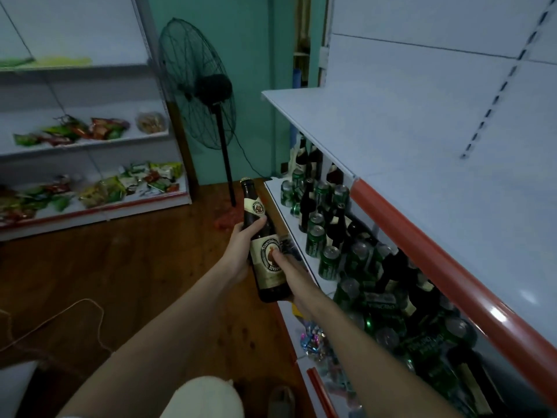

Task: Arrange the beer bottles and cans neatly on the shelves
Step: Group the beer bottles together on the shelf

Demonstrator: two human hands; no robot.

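Low in the frame, a pale knee (208,396) sits nearest, with both bare forearms reaching up from the bottom edge toward the middle. At centre, the two hands share one brown bottle (265,245), which leans with its capped neck toward the upper left and its base toward the lower right. Left hand (241,251) wraps the bottle from the left side, thumb across the glass above the oval label. Right hand (297,282) closes on the lower body, thumb pressed on the label. The bottle hangs over the wooden floor (105,282), just beside the front edge of the lower shelf (304,257) at right.

On that lower shelf, under a white upper shelf (391,140) with a red front strip, stand and lie green cans (315,240) mixed with more dark bottles (307,206), crowded without order from mid-frame to the lower right. Shiny wrappers (313,342) lie on the shelf near the right forearm.

At upper centre a black standing fan (196,86) stands against a green wall. At left, another shelf unit (90,146) holds scattered snack packets (87,131). A thin cord (75,312) loops over the floor at lower left.
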